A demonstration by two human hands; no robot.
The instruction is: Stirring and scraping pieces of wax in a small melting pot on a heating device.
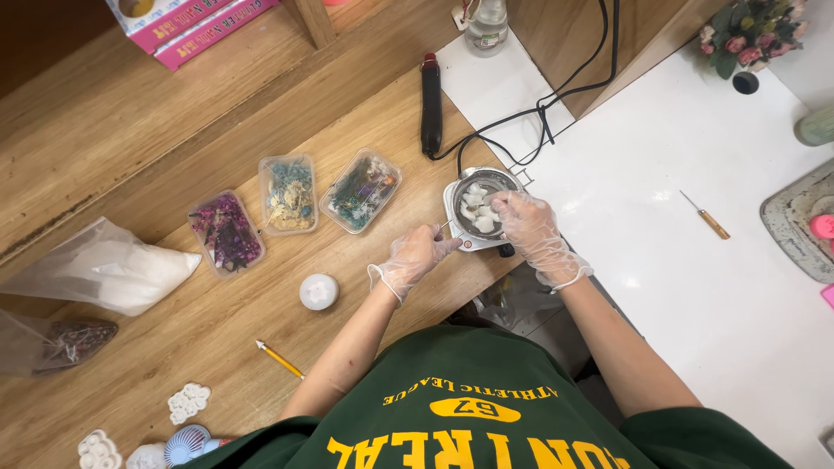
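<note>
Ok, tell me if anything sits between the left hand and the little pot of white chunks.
Nothing visible does. The left hand is at the near left edge of the pot, fingertips at a thin handle there. The right hand is already over the white chunks, on the other side. The three trays lie further left, clear of it.
</note>
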